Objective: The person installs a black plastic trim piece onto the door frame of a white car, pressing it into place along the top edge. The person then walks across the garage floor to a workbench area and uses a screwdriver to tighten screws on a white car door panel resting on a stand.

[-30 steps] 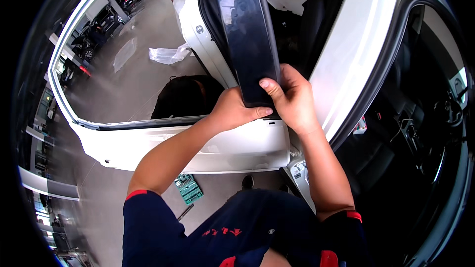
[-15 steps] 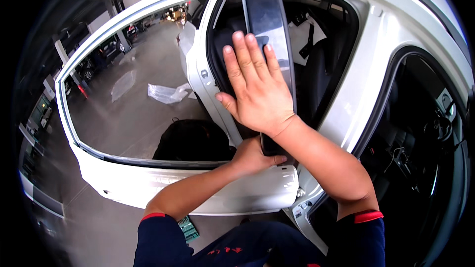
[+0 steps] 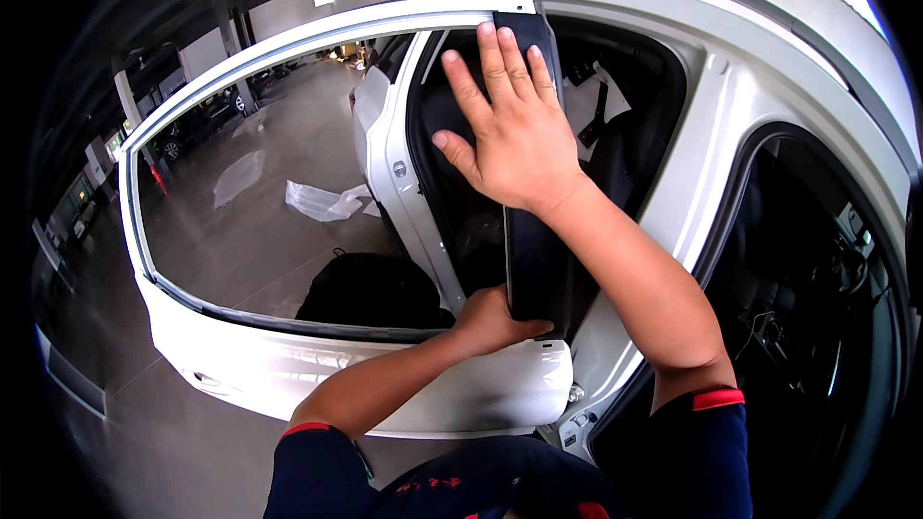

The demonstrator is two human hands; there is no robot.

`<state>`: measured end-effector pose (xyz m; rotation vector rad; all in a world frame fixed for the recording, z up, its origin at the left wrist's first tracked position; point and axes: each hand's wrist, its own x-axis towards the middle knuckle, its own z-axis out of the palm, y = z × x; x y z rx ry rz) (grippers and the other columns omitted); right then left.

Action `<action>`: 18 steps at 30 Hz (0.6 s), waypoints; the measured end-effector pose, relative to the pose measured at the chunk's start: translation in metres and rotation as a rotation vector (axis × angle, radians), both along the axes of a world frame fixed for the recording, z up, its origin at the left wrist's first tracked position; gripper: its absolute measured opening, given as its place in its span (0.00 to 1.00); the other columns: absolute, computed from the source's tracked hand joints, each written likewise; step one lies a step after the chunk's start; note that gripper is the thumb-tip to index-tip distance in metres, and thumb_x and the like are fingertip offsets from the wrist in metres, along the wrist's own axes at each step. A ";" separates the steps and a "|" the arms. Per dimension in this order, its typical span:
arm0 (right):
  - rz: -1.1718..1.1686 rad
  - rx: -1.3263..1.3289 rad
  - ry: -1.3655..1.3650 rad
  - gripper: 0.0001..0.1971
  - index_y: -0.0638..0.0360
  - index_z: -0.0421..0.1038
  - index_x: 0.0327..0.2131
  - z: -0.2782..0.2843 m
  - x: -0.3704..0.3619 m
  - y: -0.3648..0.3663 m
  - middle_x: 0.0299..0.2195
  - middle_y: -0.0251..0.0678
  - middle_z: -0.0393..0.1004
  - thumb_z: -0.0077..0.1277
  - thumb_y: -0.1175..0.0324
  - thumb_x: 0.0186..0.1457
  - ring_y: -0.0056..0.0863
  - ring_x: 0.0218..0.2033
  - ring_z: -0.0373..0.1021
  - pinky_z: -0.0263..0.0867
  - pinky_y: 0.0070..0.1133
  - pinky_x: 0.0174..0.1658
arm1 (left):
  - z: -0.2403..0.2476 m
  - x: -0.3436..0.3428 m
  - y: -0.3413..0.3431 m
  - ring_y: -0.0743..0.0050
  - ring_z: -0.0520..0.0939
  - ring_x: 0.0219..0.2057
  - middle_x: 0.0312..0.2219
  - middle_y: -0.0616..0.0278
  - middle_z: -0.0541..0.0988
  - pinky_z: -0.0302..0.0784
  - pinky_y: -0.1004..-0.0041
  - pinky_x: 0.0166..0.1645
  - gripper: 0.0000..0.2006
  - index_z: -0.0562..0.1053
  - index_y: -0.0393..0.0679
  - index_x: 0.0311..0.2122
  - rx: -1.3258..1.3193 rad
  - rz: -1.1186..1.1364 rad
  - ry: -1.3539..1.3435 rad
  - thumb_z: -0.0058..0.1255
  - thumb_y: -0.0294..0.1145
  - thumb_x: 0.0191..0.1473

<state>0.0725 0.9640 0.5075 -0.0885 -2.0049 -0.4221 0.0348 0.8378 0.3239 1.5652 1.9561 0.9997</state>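
Note:
A glossy black pillar trim panel stands upright along the hinge-side edge of the white door's window frame. Flat against its upper part lies my right hand, fingers stretched and the thumb spread to the left. Lower down, my left hand grips the panel's bottom end, its thumb across the outer face; its other fingers are hidden behind the panel. The white car door stands swung open, with no glass visible in its window opening.
The white car body rises on the right, with a dark front window. Through the door frame, clear plastic sheeting and a black bundle lie on the grey floor. Parked cars stand far left.
My right hand has slid up the black trim panel toward its top. My left hand stays at the lower end. The view has tipped upward slightly, showing more of the roof and wall.

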 end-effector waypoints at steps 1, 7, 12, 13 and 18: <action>0.011 -0.006 -0.012 0.43 0.53 0.52 0.71 0.001 -0.003 -0.004 0.71 0.60 0.46 0.50 0.42 0.60 0.54 0.73 0.44 0.37 0.44 0.73 | -0.001 -0.002 -0.003 0.58 0.86 0.44 0.42 0.52 0.85 0.79 0.64 0.52 0.29 0.78 0.41 0.50 0.012 0.012 -0.005 0.72 0.47 0.46; 0.031 -0.024 0.213 0.44 0.58 0.51 0.71 0.041 -0.009 0.021 0.70 0.65 0.45 0.46 0.39 0.62 0.64 0.71 0.44 0.41 0.52 0.71 | -0.001 0.004 -0.005 0.55 0.86 0.46 0.43 0.53 0.85 0.79 0.65 0.53 0.30 0.78 0.42 0.51 -0.042 0.086 0.065 0.72 0.49 0.46; -0.044 -0.081 0.194 0.44 0.63 0.47 0.71 0.031 -0.020 0.035 0.71 0.64 0.44 0.44 0.39 0.64 0.67 0.71 0.43 0.43 0.57 0.69 | 0.004 0.006 -0.005 0.56 0.86 0.46 0.43 0.52 0.85 0.79 0.65 0.53 0.28 0.79 0.41 0.49 -0.075 0.058 -0.001 0.71 0.49 0.47; -0.038 -0.068 0.200 0.44 0.63 0.47 0.71 0.037 -0.021 0.036 0.71 0.64 0.44 0.44 0.39 0.64 0.67 0.71 0.43 0.43 0.57 0.69 | 0.005 0.006 -0.005 0.56 0.86 0.45 0.43 0.52 0.85 0.79 0.65 0.53 0.27 0.79 0.41 0.47 -0.049 0.073 0.025 0.71 0.48 0.47; 0.120 -0.509 0.423 0.39 0.71 0.51 0.65 0.080 -0.019 0.050 0.61 0.71 0.60 0.43 0.45 0.67 0.67 0.59 0.64 0.65 0.45 0.59 | -0.001 -0.012 0.003 0.51 0.85 0.47 0.45 0.48 0.84 0.78 0.64 0.55 0.33 0.78 0.38 0.51 -0.100 -0.030 -0.052 0.71 0.52 0.45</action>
